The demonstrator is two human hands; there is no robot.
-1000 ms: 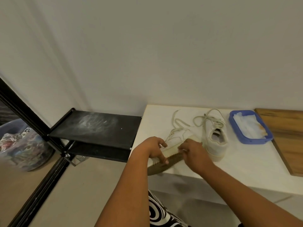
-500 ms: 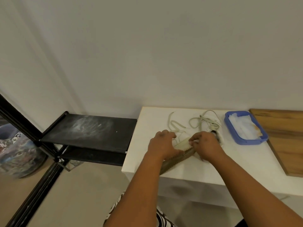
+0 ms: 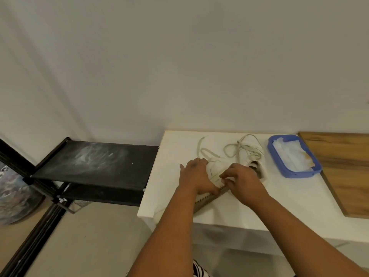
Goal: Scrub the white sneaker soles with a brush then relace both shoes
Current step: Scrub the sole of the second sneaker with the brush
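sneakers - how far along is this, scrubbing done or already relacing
No brush in view, so whether scrubbing is done can't be told. In hand: left hand and right hand work a lace on the near sneaker, tipped on its side. Left: the far sneaker has loose laces piled on it.

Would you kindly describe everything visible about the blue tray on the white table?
The blue tray is a shallow, rounded-corner rectangle, plastic by its look, with small holes along its near wall. It sits flat on the white table, right of the sneakers, beside the wooden board. Crumpled white cloth or paper, stained tan at one end, lies inside. Neither hand touches it.
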